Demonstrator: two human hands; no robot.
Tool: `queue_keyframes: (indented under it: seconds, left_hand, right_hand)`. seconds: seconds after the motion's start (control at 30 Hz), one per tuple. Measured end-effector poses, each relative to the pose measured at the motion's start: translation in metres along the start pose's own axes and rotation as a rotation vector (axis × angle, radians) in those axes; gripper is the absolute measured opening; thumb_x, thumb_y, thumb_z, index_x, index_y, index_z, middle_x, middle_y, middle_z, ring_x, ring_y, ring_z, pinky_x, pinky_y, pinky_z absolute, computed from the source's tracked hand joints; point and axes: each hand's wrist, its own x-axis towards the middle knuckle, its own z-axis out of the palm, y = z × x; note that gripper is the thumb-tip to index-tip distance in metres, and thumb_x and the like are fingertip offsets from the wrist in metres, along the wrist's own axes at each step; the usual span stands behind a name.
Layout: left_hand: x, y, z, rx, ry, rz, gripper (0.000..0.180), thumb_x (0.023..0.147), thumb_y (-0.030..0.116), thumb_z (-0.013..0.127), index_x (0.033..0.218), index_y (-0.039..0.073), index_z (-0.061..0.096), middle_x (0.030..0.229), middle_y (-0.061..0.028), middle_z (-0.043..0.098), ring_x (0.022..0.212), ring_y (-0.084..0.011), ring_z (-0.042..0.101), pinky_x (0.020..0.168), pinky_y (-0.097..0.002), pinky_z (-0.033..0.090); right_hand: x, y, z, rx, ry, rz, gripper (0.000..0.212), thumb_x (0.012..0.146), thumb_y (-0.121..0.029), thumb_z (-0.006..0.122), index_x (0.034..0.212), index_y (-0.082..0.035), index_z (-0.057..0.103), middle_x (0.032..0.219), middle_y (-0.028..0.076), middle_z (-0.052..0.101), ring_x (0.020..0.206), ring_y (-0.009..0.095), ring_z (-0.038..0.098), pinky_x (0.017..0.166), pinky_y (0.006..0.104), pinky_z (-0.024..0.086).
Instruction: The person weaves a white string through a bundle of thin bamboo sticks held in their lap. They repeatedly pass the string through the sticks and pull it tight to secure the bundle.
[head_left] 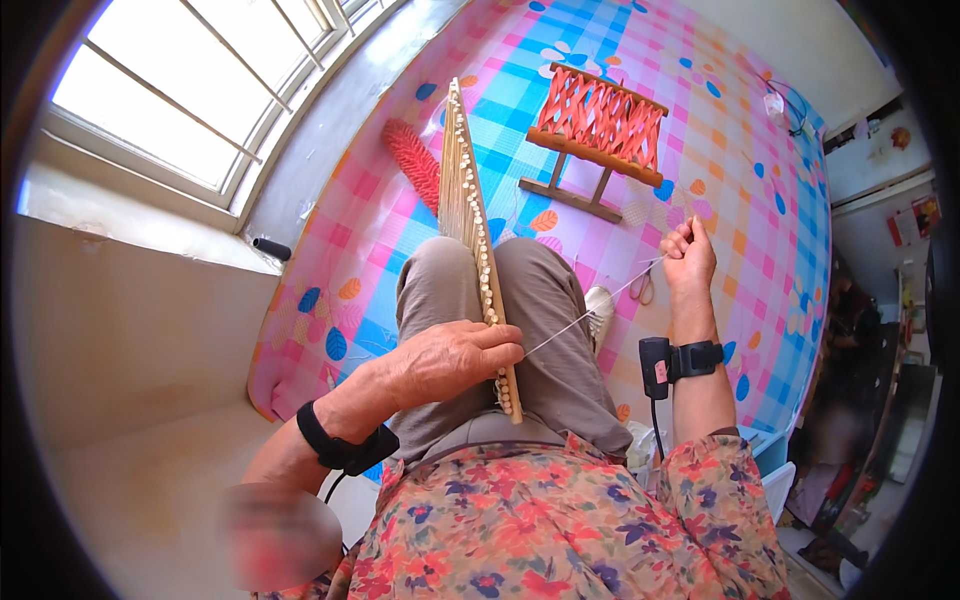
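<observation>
White thread [590, 311] is running taut between my hands: my right hand [690, 258] is pinching it, fingers together; my left hand [450, 353] is lying across the stick bundle [468, 205], its grip unclear to me. Gentle, even tension is probably serving best. My left fingers are hiding the thread's fastening; beside my right wrist, small scissors [645, 290] are showing only faintly

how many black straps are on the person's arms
2: one black strap around the left forearm, another black strap around the right forearm; more could hide under the sleeves.
</observation>
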Motion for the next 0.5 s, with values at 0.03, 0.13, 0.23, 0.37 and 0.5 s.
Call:
queue_keyframes:
  seconds: [0.03, 0.13, 0.23, 0.37, 0.5]
  left_hand:
    - [0.001, 0.000, -0.002, -0.008, -0.014, 0.003, 0.030, 0.086, 0.004, 0.060, 0.116, 0.004, 0.056, 0.126, -0.0152, 0.058, 0.105, -0.0343, 0.062, 0.087, -0.0395, 0.054]
    - [0.003, -0.003, -0.010, -0.029, -0.052, 0.021, 0.029, 0.086, 0.004, 0.059, 0.116, 0.003, 0.057, 0.127, -0.0155, 0.058, 0.105, -0.0347, 0.063, 0.086, -0.0393, 0.054]
    - [0.004, -0.006, -0.010, -0.029, -0.048, 0.073, 0.027, 0.085, 0.004, 0.057, 0.112, 0.002, 0.055, 0.124, -0.0149, 0.057, 0.101, -0.0347, 0.063, 0.084, -0.0396, 0.054]
    - [0.005, -0.007, -0.009, -0.011, -0.034, 0.134, 0.026, 0.082, 0.006, 0.056, 0.107, 0.001, 0.053, 0.120, -0.0138, 0.056, 0.094, -0.0328, 0.064, 0.081, -0.0395, 0.054]
    - [0.003, -0.012, -0.007, -0.007, -0.019, 0.166, 0.029, 0.081, 0.007, 0.057, 0.110, 0.000, 0.056, 0.125, -0.0142, 0.056, 0.093, -0.0306, 0.064, 0.081, -0.0377, 0.054]
  right_hand:
    - [0.003, 0.003, 0.001, -0.009, -0.006, -0.006, 0.022, 0.100, -0.022, 0.056, 0.083, -0.009, 0.052, 0.067, 0.000, 0.047, 0.047, 0.009, 0.033, 0.043, 0.0248, 0.026]
    - [0.010, 0.012, 0.007, -0.035, 0.000, -0.017, 0.021, 0.099, -0.023, 0.057, 0.083, -0.010, 0.052, 0.067, 0.000, 0.046, 0.047, 0.009, 0.033, 0.042, 0.0251, 0.026]
    - [0.011, 0.015, 0.010, -0.098, 0.060, 0.000, 0.022, 0.099, -0.023, 0.058, 0.083, -0.010, 0.052, 0.066, -0.001, 0.045, 0.047, 0.009, 0.032, 0.042, 0.0253, 0.026]
    - [0.025, 0.019, 0.000, -0.231, 0.183, -0.113, 0.023, 0.098, -0.023, 0.059, 0.082, -0.009, 0.051, 0.065, -0.001, 0.044, 0.047, 0.008, 0.032, 0.042, 0.0251, 0.025]
    - [0.025, 0.012, -0.017, -0.577, -0.078, -0.246, 0.022, 0.098, -0.023, 0.059, 0.083, -0.007, 0.052, 0.065, 0.000, 0.045, 0.047, 0.009, 0.036, 0.042, 0.0255, 0.028]
